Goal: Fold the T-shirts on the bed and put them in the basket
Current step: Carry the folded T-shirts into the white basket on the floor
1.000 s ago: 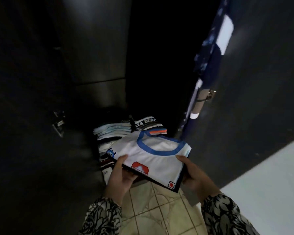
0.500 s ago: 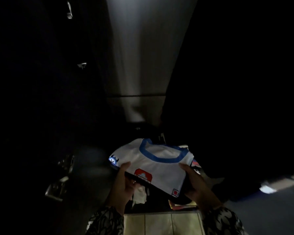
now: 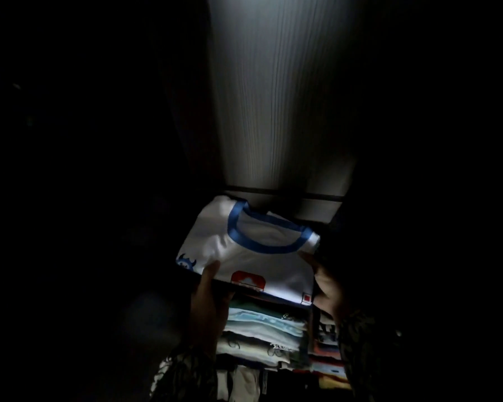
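White folded cotton T-shirt with a blue ringed collar (image 3: pixel 253 256) is held flat and roughly level in front of the person, above a stack of folded garments (image 3: pixel 262 329). A red square print sits near the shirt's near edge, a small red tag mark at its near right corner, and a blue horned figure at its left corner. The left hand (image 3: pixel 208 297) grips the shirt's near left edge: the thumb lies on top of the fabric and the fingers are curled beneath it. The right hand (image 3: pixel 327 282) grips the right edge in the same manner, thumb on top near the collar, fingers hidden under the cloth. Both wrists carry black-and-white patterned sleeves (image 3: pixel 183 372). The stack below consists of several layers in pale blue, white and dark green; a second, more colourful pile (image 3: pixel 328 361) stands just beside it to the right. Behind the shirt rises a pale vertical panel with fine grain lines (image 3: pixel 279 97), crossed at its base by a dark horizontal groove. The surroundings are too dark to identify; whether a basket encloses the stacks cannot be determined.
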